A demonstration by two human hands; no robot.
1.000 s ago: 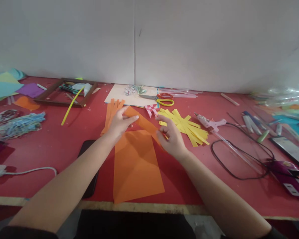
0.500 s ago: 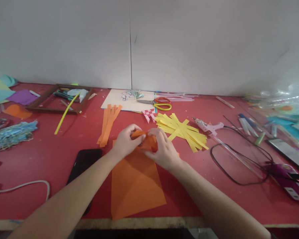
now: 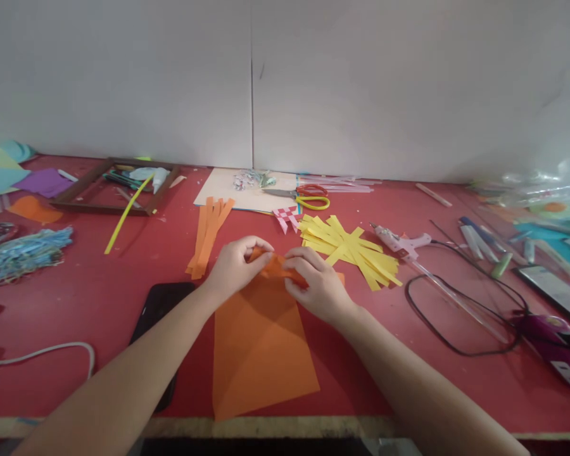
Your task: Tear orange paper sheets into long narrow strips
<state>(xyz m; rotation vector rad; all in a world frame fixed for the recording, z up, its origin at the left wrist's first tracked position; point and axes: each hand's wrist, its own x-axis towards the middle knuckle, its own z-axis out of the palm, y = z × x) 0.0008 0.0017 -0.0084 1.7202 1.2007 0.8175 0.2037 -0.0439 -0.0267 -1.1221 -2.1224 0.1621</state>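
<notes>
Between my two hands is a piece of folded orange paper, partly hidden by the fingers. My left hand pinches its left end with thumb and forefinger. My right hand has its fingers curled round the right end. Below them a flat orange sheet lies on the red table. Orange paper strips lie beyond my left hand. A pile of yellow paper strips and a small pink checked woven paper piece are beyond my right hand.
Scissors rest on a pale board at the back. A pink glue gun with a looping black cord lies right. A black phone is under my left forearm. A brown frame holds small tools.
The folded orange paper is now stretched more level between my hands. My right hand's fingers have shifted along it, and its thumb has curled in. The view has moved slightly.
</notes>
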